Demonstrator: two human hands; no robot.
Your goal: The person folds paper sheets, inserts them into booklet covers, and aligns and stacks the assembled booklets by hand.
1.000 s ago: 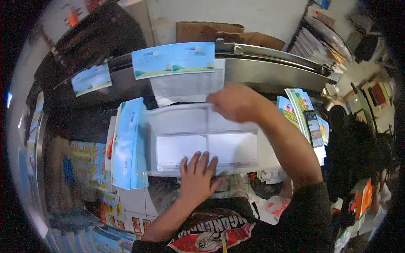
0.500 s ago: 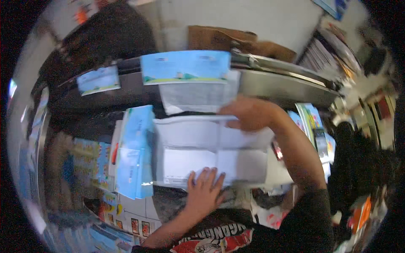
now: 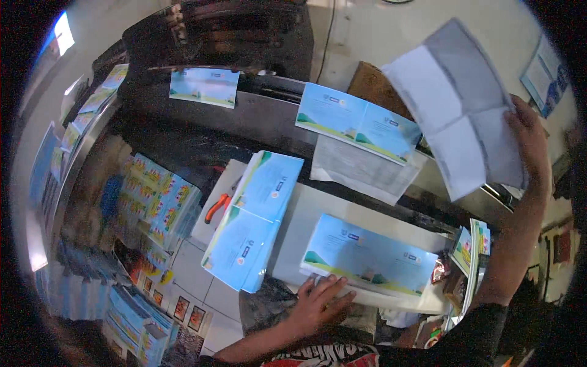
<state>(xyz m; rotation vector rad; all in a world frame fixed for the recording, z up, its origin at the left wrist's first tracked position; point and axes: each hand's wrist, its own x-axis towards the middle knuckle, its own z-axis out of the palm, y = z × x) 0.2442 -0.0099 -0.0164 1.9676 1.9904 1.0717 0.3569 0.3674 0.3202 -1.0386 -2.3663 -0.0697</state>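
Fingers (image 3: 330,286) first: in the head view we see those of our left hand (image 3: 319,309) loosely spread, their tips touching the near edge of the blue stack (image 3: 370,257), with nothing gripped between them. Our right hand (image 3: 527,137), raised beyond the stack and to its right, is closed on the edge of a sheet (image 3: 461,113); we cannot make out every fingertip. That sheet hangs tilted in the air, four pale panels facing us, well apart from the stack. The stack lies on a white table (image 3: 293,226), its printed side up. Left of it we have a pile of blue booklets (image 3: 254,220), with an orange-handled tool (image 3: 217,208) farther left. Beyond the stack, a blue card (image 3: 358,122) overlaps a grey paper (image 3: 367,168). To its right stand colourful booklets (image 3: 469,251).
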